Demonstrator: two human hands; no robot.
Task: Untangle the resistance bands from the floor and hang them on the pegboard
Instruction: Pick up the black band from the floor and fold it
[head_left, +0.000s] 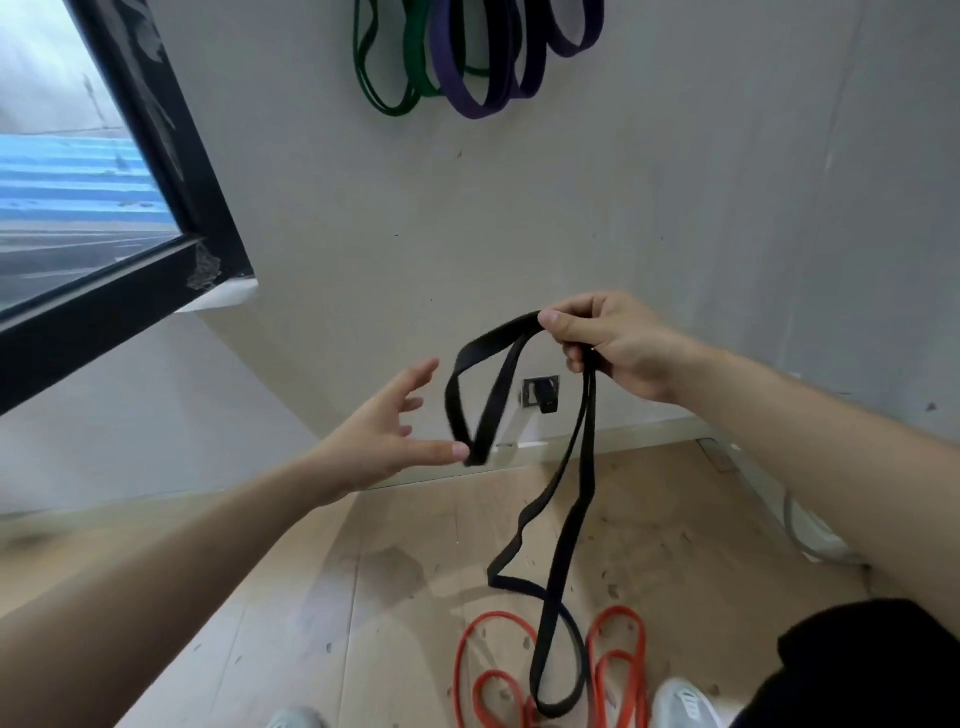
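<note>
My right hand (608, 345) grips a black resistance band (563, 551) at its top. One short loop of it hangs to the left, and long loops drop down to the floor. My left hand (382, 444) is spread open beside the short loop, its thumb tip touching the loop's bottom. An orange band (488, 675) lies coiled on the wooden floor near my feet, partly under the black band. Green bands (384, 78) and purple bands (467, 83) hang on the wall at the top; whatever holds them lies above the frame.
A black-framed window (156, 171) fills the left side. A wall socket (541, 395) sits low on the grey wall behind the band. White skirting runs along the floor edge. My shoes (685, 701) show at the bottom, with a grey cable (800, 535) along the right wall.
</note>
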